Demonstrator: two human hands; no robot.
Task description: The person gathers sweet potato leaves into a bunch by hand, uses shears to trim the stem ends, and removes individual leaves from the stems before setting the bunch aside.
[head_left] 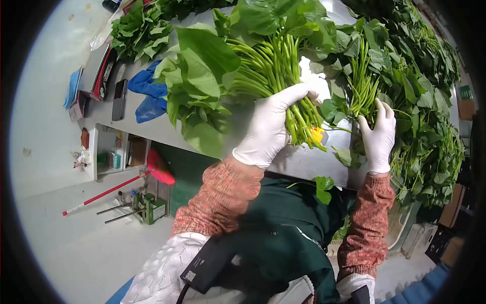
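Note:
My left hand [276, 121], in a white glove, is wrapped round the stems of a bunch of leafy greens [258, 66]. The broad, heart-shaped leaves look like sweet potato leaves and fan out to the left and top; the cut stem ends point down to the right. My right hand [378, 134], also gloved, is at the edge of the leafy pile, close to another cluster of stems [362, 83]. Its thumb and fingers are apart; leaves partly hide whether they touch a stem. An orange-yellow object [317, 135] shows behind the held stem ends.
A large heap of greens [425, 101] covers the table's right side. Another bunch [142, 33] lies at the far left, near a blue cloth [148, 91] and a phone [119, 100]. One loose leaf [323, 190] rests on my dark green apron. Below left stand shelves [109, 149] and a red-handled tool [106, 196].

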